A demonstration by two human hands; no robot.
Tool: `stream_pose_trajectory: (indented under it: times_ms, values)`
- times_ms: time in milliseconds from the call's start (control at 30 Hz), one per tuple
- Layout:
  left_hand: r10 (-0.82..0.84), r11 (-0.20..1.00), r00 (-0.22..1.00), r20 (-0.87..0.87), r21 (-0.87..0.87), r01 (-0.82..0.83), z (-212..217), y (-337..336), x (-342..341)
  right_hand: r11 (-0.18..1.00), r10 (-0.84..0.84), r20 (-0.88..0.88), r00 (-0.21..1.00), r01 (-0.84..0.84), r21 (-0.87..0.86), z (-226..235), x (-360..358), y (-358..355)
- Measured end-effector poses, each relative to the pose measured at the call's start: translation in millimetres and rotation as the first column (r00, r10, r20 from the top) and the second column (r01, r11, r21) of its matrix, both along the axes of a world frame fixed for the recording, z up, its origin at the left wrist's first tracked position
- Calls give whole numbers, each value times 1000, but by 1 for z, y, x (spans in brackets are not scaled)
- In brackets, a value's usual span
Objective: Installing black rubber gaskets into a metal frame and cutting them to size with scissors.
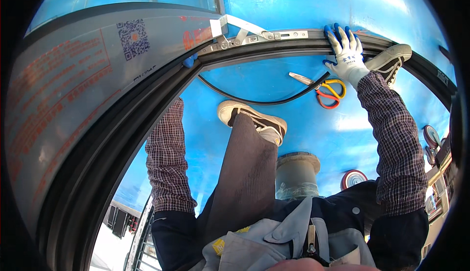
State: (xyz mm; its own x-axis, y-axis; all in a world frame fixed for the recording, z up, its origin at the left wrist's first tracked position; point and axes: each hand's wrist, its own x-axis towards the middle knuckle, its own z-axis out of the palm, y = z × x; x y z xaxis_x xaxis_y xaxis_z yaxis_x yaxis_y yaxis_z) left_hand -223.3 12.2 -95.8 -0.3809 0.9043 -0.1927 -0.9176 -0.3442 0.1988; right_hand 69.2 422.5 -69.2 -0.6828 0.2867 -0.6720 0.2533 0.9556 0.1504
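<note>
My right hand (pixel 346 55), in a white glove with blue fingertips, lies with fingers spread across the dark window frame (pixel 274 54). A metal friction hinge (pixel 245 35) joins this frame to the window sash (pixel 105 99), which stands swung open at the left. My left forearm passes behind the sash. Of my left hand (pixel 190 61) only a blue glove tip shows, curled over the sash edge near the hinge corner; the rest is hidden. Inside the frame, a black rubber strip (pixel 264 101) curves over the blue surface. Scissors (pixel 329 92) with orange and yellow handles lie beside its right end.
The blue sheeted surface (pixel 338 139) spreads under the frame. My shoe (pixel 252 119) rests inside the frame, and my other shoe (pixel 391 61) is by its right part. A round stool-like pedestal (pixel 298 168) and a red-rimmed wheel (pixel 353 178) are close to my body.
</note>
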Motion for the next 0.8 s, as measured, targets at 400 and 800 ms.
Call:
stream_pose_trajectory:
  times_ms: [400,800]
  values:
    - [-176,955,984,4,244,170,44,45,-2,1000,18,-2,1000,-18,-11,0,-2,0]
    - [-58,997,990,-128,37,63,70,53,17,1000,22,44,999,-22,0,3,-4,-1]
